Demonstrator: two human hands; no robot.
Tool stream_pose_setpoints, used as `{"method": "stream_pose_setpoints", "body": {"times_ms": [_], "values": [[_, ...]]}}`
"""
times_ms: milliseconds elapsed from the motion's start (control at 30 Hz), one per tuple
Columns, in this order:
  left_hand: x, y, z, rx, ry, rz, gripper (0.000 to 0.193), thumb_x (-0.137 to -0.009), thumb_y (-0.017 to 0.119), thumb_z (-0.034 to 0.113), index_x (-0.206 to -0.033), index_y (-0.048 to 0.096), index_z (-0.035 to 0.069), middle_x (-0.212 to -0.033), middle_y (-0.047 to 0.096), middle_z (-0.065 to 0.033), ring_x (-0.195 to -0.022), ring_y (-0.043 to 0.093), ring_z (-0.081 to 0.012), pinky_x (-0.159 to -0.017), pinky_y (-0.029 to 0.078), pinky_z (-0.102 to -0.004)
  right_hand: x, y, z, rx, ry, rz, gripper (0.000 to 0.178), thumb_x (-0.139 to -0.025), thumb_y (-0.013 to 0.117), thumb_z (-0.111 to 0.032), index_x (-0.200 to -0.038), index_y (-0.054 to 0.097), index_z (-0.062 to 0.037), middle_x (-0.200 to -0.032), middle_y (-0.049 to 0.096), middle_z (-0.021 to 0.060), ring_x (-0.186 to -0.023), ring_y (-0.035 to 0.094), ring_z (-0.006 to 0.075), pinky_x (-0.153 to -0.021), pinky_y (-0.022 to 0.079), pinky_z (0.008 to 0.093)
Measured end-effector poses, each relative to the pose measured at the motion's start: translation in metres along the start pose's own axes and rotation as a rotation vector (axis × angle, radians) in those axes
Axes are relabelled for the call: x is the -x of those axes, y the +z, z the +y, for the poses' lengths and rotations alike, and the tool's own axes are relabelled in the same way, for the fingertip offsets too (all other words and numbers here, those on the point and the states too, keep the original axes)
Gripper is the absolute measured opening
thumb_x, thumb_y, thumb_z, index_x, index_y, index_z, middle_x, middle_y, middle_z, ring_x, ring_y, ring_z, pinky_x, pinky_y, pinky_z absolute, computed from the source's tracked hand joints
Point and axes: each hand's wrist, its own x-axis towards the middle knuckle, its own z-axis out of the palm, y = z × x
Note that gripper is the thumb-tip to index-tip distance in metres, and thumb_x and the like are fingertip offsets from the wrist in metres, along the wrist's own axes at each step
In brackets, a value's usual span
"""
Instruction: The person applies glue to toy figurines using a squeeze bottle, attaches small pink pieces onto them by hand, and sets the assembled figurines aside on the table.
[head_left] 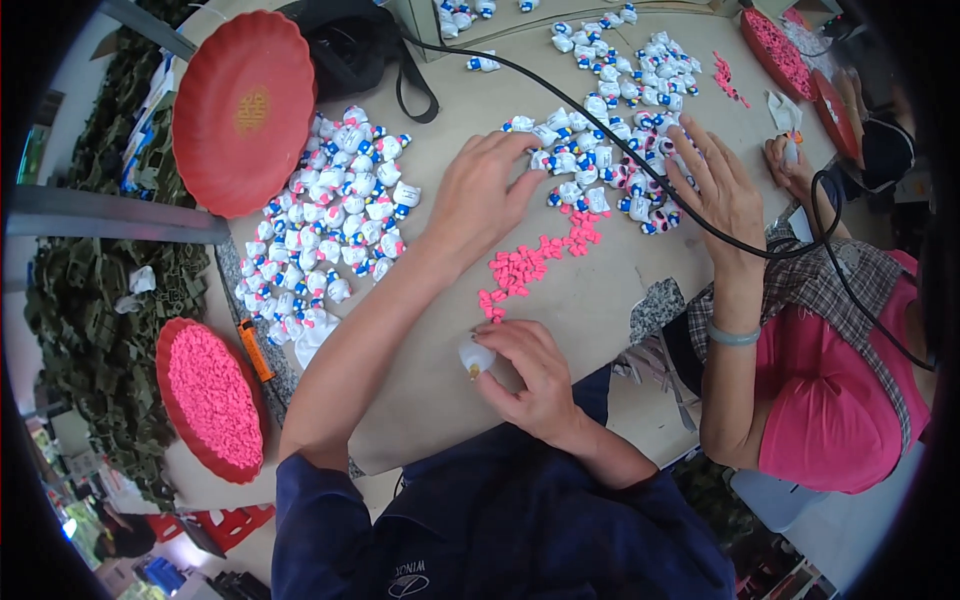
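"Pink pieces [515, 268] lie loose near the white figurines [570, 150]; much left?"
"Seemingly plenty; whether the left heap [345, 195] is finished, I can't tell. Left hand [480, 195]: half-open at the figurines, grip unclear. Right hand [530, 375] pinches a whitish bottle [476, 354]."

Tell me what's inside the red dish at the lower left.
A heap of small pink pieces fills the dish. The dish's bottom, and anything beneath the heap's top layer, is covered and can't be seen.

A black bag [345, 50] is lying on the bench [390, 400], a black cable [546, 90] is curving across the view, and a tool [255, 350] (slim, orange) is resting near dark green pieces [100, 310].
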Motion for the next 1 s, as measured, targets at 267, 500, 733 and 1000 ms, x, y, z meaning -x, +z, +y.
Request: {"method": "stream_pose_setpoints", "body": {"times_ms": [267,500,733,1000], "values": [[0.024,-0.023,0.02,0.184,-0.136,-0.103,0.027,-0.082,0.061,0.004,-0.108,0.06,0.001,-0.097,0.058,-0.0138,-0.087,0.06,-0.0249,-0.076,0.047,-0.033,0.022,-0.014,0.007,-0.332,0.135,0.068,0.039,-0.078,0.061,-0.001,-0.113,0.045,0.0049,-0.107,0.06,0.0208,-0.095,0.06,0.0235,-0.083,0.046,0.0305],[0.142,-0.058,0.022,0.969,-0.484,-0.069,0.03,-0.084,0.058,-0.008,-0.112,0.059,-0.001,-0.122,0.05,-0.0104,-0.099,0.06,-0.0172,-0.083,0.051,-0.0286,0.008,-0.043,0.001,-0.292,0.165,0.116,0.039,-0.074,0.072,-0.016,-0.103,0.06,0.0061,-0.087,0.063,0.0141,-0.067,0.051,0.0155,-0.058,0.04,0.0258],[0.172,-0.052,0.042,1.053,-0.682,0.097,0.033,-0.079,0.064,-0.011,-0.11,0.058,-0.005,-0.117,0.056,-0.0122,-0.102,0.06,-0.0183,-0.087,0.051,-0.0288,0.0,-0.049,-0.005,-0.148,0.038,0.032,0.042,-0.059,0.081,-0.006,-0.097,0.065,0.003,-0.068,0.062,0.0078,-0.057,0.051,0.0179,-0.052,0.04,0.0264],[0.171,-0.052,0.046,0.975,-0.679,0.08,0.032,-0.078,0.065,-0.01,-0.109,0.059,-0.005,-0.104,0.063,-0.0104,-0.097,0.062,-0.0183,-0.086,0.051,-0.029,0.001,-0.044,-0.009,-0.127,0.069,0.016,0.038,-0.063,0.078,-0.01,-0.095,0.066,0.0052,-0.067,0.061,0.009,-0.057,0.051,0.0184,-0.052,0.04,0.027]]}}
